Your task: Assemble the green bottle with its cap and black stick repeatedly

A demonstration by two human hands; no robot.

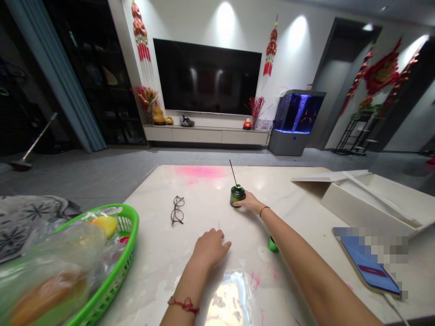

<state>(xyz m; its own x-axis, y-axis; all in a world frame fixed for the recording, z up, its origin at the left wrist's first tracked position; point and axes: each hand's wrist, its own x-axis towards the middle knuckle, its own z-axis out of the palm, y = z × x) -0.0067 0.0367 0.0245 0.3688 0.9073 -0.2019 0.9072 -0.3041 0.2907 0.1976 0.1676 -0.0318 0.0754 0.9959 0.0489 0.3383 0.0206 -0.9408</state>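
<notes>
My right hand (250,202) reaches across the table and grips a small dark-green glass bottle (237,196) by its right side. The bottle stands upright on the tabletop, and a thin black stick (233,172) rises tilted from its neck. Under my right forearm, partly covered by it, sits a green cap-like piece (273,245). My left hand (212,246) is low over the near middle of the table, with its thumb spread to the right and its other fingers bent down, partly hidden. Just beyond its knuckles shows a faint thin line; I cannot tell what it is.
Eyeglasses (177,210) lie on the white table (204,190), left of the bottle. A green basket (134,226) with bagged food stands at the left. At the right are an open white box (367,199) and a phone (369,262) with a cable. Pink stains mark the tabletop.
</notes>
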